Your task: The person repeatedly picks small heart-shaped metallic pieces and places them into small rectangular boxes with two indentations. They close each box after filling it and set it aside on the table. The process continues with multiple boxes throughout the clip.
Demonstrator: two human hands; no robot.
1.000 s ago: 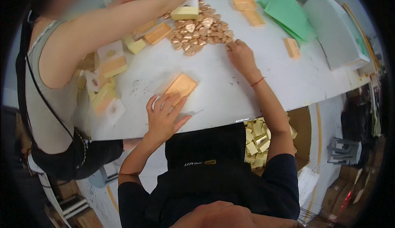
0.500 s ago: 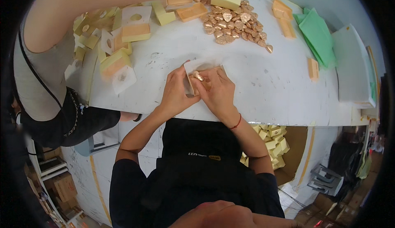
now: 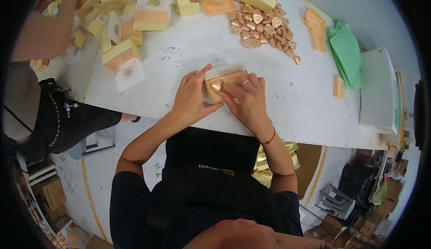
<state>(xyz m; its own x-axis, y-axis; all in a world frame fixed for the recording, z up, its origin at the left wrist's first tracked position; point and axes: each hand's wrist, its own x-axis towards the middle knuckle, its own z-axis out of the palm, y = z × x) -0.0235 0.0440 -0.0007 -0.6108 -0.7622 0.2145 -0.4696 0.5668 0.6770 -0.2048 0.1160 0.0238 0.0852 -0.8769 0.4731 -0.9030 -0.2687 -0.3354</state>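
Gold foil hearts (image 3: pixel 260 24) on a white table (image 3: pixel 292 96); pale yellow boxes (image 3: pixel 120 52); green sheets (image 3: pixel 348 53)

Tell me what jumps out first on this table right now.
At the near edge, the left hand and right hand work a small gold box holding a gold heart-shaped piece. Beyond it lies a heap of gold foil hearts; yellow boxes crowd the far left.

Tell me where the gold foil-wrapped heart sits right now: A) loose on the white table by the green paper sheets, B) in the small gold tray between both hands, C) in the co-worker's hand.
B: the gold foil-wrapped heart lies in the small gold tray, held by the left hand and right hand.
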